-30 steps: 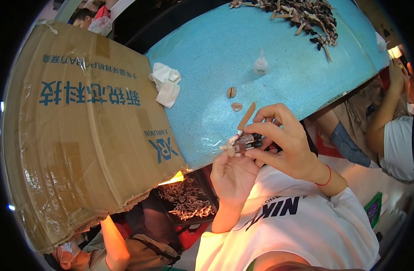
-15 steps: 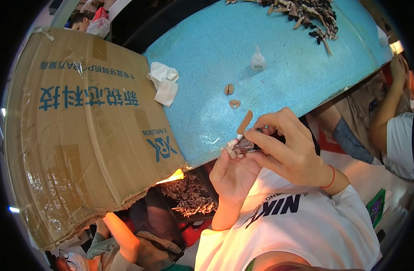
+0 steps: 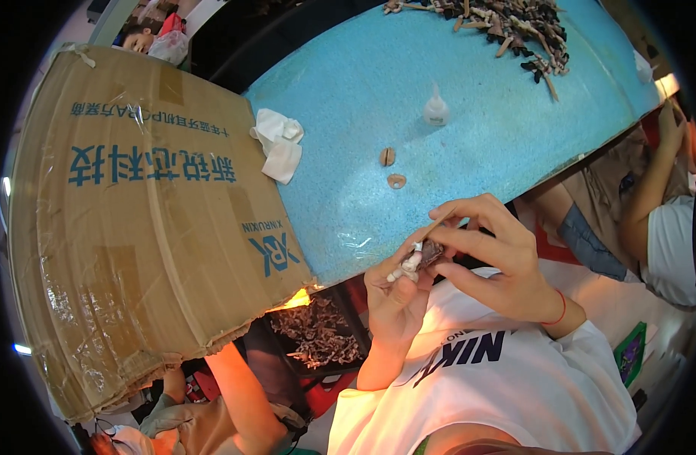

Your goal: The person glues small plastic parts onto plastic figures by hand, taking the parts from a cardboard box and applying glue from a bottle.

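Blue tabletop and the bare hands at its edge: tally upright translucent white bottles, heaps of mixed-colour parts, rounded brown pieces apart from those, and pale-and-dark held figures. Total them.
Upright translucent white bottle: 1
Mixed-colour heap of parts: 1
Rounded brown pieces: 2
Pale-and-dark figure: 1
Total: 5

Now curls the left hand (image 3: 393,305) about the small figurine (image 3: 408,268), instead of showing an open palm. Holds it turned and slightly nearer, with the brown stick (image 3: 434,226) tipped right. Draws the right hand (image 3: 498,264) nearer. At near left, shows a co-worker's forearm (image 3: 240,390) farther right.
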